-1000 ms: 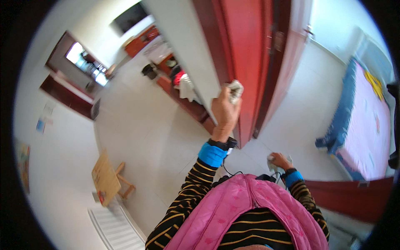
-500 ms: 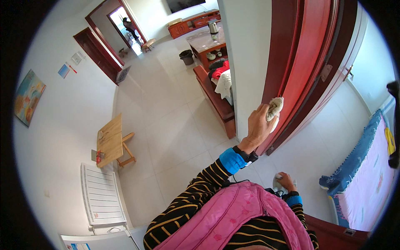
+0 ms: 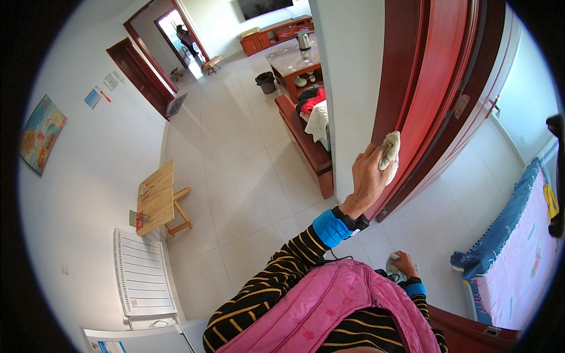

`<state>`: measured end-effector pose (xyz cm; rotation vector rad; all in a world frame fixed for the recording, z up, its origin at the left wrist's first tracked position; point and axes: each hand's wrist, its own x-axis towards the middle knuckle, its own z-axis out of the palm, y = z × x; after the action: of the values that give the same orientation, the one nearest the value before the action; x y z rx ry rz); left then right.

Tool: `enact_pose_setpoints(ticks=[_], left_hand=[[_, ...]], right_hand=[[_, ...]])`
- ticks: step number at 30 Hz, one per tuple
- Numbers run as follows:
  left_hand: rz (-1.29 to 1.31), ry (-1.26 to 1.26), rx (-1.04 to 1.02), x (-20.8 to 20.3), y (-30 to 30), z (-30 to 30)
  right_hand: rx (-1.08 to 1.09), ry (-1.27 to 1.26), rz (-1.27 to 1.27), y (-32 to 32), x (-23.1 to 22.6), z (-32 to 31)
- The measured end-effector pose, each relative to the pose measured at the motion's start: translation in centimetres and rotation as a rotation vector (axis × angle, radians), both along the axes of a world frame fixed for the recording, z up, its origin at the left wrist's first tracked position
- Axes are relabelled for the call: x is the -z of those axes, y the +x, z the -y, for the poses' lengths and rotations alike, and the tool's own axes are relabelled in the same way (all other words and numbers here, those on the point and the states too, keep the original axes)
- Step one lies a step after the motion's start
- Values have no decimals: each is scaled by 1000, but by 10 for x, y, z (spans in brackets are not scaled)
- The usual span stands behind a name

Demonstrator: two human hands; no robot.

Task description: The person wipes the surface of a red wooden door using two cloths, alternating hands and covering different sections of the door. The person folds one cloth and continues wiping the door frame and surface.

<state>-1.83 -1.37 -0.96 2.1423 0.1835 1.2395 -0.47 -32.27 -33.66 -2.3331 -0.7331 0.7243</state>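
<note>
Across to the upper right of the frame swings the red door frame [image 3: 438,76] compared with a second ago, and the left hand [image 3: 369,175] travels with it; against the half-second-old view, only the slightest shift. So, right of centre now: a beige cloth [image 3: 390,150], bunched up, set against the red wood, fingers drawn close together and curled round it, their tips partly out of sight. Down at lower right, the right hand [image 3: 404,265] hangs near the pink garment [image 3: 329,300], fingers bent over a whitish bundle [image 3: 391,263], its exact grip too small to tell. How far along? Looks like mid-contact to me: the cloth sits on one patch near the bottom of the visible frame, a long red stretch runs on above it, and nothing on that sheen separates what's covered from what's left. As for lettering, there's a small red mark on the white radiator [image 3: 146,273] at lower left and a blue-and-white label [image 3: 109,347] on the appliance at the bottom edge, both too tiny to read; no brand to call.
</note>
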Motion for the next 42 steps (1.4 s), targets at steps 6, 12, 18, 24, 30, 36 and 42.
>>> enact_pose_setpoints(ticks=[6,12,18,24,30,36,42], left_hand=[[61,-11,9,-11,0,0],[119,-2,103,-40,2,-1],[215,25,154,-81,9,-3],[320,39,188,-118,18,-10],[308,101,167,-114,22,-5],[292,78,135,-96,25,-3],[279,104,109,-72,24,-2]], right_hand=[[-15,43,67,0,14,2],[42,44,12,3,3,-1],[43,19,37,3,-9,-5],[51,19,21,5,-5,-3],[90,-36,7,1,-4,-5],[53,-13,6,3,2,-4],[64,-34,-9,3,11,-3]])
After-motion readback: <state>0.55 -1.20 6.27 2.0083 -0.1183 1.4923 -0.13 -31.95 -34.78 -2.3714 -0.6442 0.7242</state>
